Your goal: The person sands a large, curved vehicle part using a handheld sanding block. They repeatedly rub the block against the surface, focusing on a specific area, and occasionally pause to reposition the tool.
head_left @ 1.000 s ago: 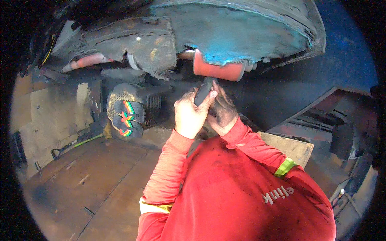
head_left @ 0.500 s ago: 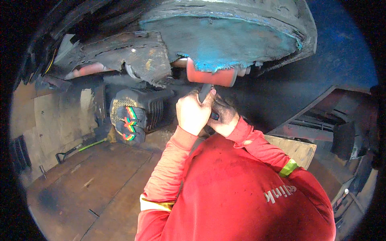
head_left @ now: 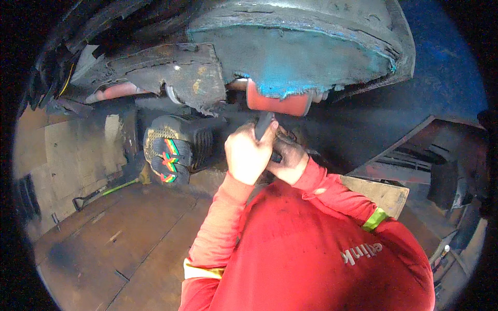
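My left hand (head_left: 247,154) is closed around a dark flat piece (head_left: 263,128), thumb along its side, its upper end just under a red roller (head_left: 277,102). My right hand (head_left: 288,157), smudged black, is curled close beside the left one. Something dark shows between its fingers; I cannot make out what it is. Above the hands hangs a wide dark sheet (head_left: 280,54) with turquoise patches and a frayed turquoise lower edge. That edge overlaps the top of the roller.
A torn grey-black flap (head_left: 192,78) hangs left of the sheet. Black sandals (head_left: 168,160) with coloured straps lean on a ribbed dark housing (head_left: 202,137). A green-handled tool (head_left: 119,187) lies by the left wall. Right stand a wooden board (head_left: 378,194) and a dark metal frame (head_left: 404,155).
The view has shifted slightly, so the sheet and roller sit a little farther right and lower. Both hands keep nearly the same pose under the roller.
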{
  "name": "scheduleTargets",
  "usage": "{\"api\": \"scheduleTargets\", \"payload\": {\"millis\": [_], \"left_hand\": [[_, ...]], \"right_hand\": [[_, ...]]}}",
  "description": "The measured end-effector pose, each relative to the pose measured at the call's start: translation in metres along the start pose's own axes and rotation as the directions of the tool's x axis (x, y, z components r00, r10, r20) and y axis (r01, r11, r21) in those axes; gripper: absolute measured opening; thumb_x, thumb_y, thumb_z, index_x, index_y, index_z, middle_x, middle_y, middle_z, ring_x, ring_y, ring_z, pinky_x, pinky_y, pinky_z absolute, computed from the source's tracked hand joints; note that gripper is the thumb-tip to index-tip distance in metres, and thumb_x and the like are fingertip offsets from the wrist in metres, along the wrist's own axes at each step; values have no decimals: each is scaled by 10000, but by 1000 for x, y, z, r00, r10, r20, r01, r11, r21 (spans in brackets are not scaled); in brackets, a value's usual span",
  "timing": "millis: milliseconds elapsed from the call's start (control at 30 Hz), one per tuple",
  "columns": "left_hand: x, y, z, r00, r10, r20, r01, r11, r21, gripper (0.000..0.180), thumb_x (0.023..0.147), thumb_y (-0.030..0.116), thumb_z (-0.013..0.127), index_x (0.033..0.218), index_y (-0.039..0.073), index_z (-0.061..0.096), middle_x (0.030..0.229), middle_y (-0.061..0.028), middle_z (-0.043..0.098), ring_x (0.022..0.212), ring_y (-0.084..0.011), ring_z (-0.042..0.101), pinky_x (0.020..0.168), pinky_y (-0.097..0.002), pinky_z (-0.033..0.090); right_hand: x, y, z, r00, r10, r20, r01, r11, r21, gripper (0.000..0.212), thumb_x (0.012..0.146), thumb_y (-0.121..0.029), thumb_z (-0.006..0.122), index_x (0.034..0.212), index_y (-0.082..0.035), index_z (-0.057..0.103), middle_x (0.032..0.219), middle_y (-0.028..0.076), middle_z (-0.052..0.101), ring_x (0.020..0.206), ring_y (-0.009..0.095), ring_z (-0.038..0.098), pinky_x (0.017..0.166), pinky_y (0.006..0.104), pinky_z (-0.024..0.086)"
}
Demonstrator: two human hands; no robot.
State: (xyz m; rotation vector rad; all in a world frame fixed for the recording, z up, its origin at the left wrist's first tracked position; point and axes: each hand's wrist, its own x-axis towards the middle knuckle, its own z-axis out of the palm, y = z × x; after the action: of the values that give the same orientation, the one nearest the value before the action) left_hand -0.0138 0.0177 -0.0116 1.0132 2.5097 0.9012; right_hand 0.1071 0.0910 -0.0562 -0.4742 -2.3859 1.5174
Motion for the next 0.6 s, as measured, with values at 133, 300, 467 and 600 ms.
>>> {"api": "scheduleTargets", "payload": {"millis": [133,300,467,600], "left_hand": [[5,-3,4,997,23,-73,-21,1000,19,401,857,366,718,735,-13,671,681,-256,638,648,-424,663,568,-459,515],[-11,-2,-10,990,39,-133,-56,989,-134,381,850,337,740,724,-14,662,655,-233,631,610,-410,653,546,-451,499],[-10,1,-19,992,61,-107,-68,995,-73,358,837,321,755,708,2,657,658,-217,632,601,-393,654,544,-440,499],[0,-2,-8,991,103,-86,-104,995,-11,369,837,355,745,712,17,668,677,-214,643,621,-391,660,564,-444,510]], "right_hand": [[7,7,-4,971,152,186,-169,983,75,559,790,-138,723,1311,-27,554,1396,216,510,1357,385,432,1088,423,400],[2,2,6,989,-144,-26,141,983,-116,577,778,-152,734,1316,-38,558,1408,215,501,1364,395,424,1105,434,381],[-4,-20,7,996,-82,-32,82,997,-8,573,782,-196,765,1294,-29,567,1384,208,530,1328,377,474,1088,430,393],[3,-35,-4,982,173,79,-187,950,251,587,768,-209,774,1282,-14,569,1258,191,618,1232,333,566,1032,411,437]]}}
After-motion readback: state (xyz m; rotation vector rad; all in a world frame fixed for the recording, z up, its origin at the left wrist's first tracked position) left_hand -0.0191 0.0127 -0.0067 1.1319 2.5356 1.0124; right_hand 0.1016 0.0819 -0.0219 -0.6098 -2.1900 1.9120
